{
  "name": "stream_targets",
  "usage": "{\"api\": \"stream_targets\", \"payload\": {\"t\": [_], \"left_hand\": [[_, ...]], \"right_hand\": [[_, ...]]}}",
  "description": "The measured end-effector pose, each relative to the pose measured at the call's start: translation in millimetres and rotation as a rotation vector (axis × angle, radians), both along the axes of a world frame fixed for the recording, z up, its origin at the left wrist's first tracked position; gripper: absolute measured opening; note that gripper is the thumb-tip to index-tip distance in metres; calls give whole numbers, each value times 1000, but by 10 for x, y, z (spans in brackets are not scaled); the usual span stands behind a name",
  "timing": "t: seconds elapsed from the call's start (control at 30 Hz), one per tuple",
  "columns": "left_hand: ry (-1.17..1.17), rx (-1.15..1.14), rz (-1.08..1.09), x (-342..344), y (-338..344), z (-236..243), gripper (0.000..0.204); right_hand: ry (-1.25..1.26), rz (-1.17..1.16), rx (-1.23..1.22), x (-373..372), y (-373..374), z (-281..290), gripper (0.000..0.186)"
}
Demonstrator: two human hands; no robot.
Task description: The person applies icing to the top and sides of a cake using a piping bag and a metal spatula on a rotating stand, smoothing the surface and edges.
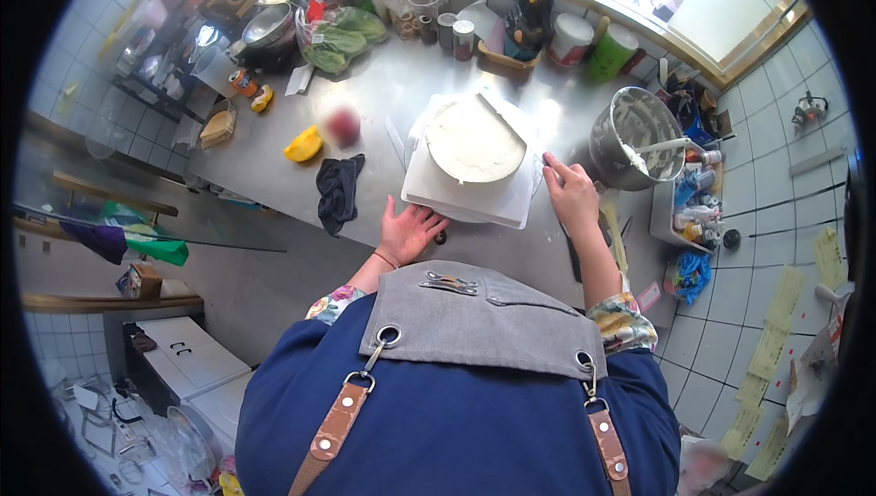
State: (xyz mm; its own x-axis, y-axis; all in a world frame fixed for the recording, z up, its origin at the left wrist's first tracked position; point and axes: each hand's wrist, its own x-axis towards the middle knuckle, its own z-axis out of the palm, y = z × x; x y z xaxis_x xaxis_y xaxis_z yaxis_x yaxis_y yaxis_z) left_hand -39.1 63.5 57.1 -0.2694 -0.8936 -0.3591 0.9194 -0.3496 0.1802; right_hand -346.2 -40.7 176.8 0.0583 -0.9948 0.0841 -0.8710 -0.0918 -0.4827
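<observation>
A round cake covered in white cream [470,145] sits on a white square board [429,187] on a turntable. My left hand [409,231] is palm up with fingers spread at the near left of the turntable. My right hand [568,190] is closed on the handle of a long spatula [500,116], whose blade lies along the top right of the cake. To the right is a grey bowl [611,131] with white cream and a pale spatula inside. A dark cloth [339,193], a yellow object [303,143] and a blurred red object [341,126] lie to the left.
The steel table [255,177] holds bagged greens [356,40], tubs [571,40], cups and cans along the back wall. A bin of bottles [691,199] stands at the right. A glass panel [210,239] runs at the left, and white cabinets [182,355] stand at lower left.
</observation>
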Motion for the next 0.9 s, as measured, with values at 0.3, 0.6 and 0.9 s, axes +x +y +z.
{"api": "stream_targets", "payload": {"t": [0.3,0.6,0.9], "left_hand": [[0,5,8,8,6,40,84],[-1,47,-6,-124,-20,-95,84],[-28,111,-151,-222,-17,-83,88]], "right_hand": [[-82,258,76,70,550,187,26],[-124,-289,-177,-982,79,-372,48],[163,-322,93,-774,238,-269,55]]}}
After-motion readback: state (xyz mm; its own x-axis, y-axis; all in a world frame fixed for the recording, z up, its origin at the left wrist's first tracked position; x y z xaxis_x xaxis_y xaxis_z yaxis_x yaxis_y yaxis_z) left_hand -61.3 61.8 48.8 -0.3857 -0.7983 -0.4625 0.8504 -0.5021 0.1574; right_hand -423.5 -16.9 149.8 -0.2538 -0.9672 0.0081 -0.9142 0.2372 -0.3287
